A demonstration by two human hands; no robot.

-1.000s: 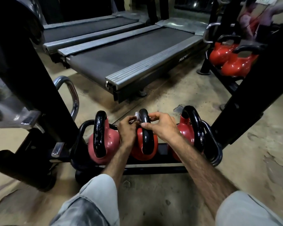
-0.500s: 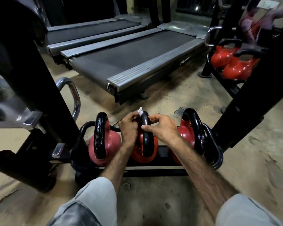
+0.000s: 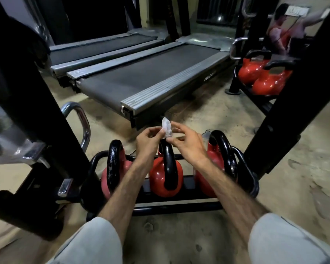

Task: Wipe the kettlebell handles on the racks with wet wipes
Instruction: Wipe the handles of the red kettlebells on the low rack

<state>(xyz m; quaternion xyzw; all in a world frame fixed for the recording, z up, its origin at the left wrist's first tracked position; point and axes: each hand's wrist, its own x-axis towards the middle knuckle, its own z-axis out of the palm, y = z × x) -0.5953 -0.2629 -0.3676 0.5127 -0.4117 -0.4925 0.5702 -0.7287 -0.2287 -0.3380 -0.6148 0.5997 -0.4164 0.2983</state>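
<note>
Three red kettlebells with black handles sit side by side on a low black rack [image 3: 179,205] just in front of me: a left one [image 3: 114,168], a middle one [image 3: 167,178] and a right one [image 3: 220,159]. My left hand [image 3: 148,141] and my right hand [image 3: 185,142] are raised just above the middle handle. Together they pinch a small crumpled white wet wipe [image 3: 167,128] between their fingertips. The wipe is off the handle.
Two treadmills [image 3: 147,77] lie on the floor beyond the rack. A second rack holds more red kettlebells [image 3: 263,77] at the far right. Black machine posts stand at the left [image 3: 32,103] and right [image 3: 293,92], with a chrome handle [image 3: 84,126] on the left.
Both hands have lifted off the middle kettlebell's handle, taking the wipe up with them; it is now held in the air between the fingertips.
</note>
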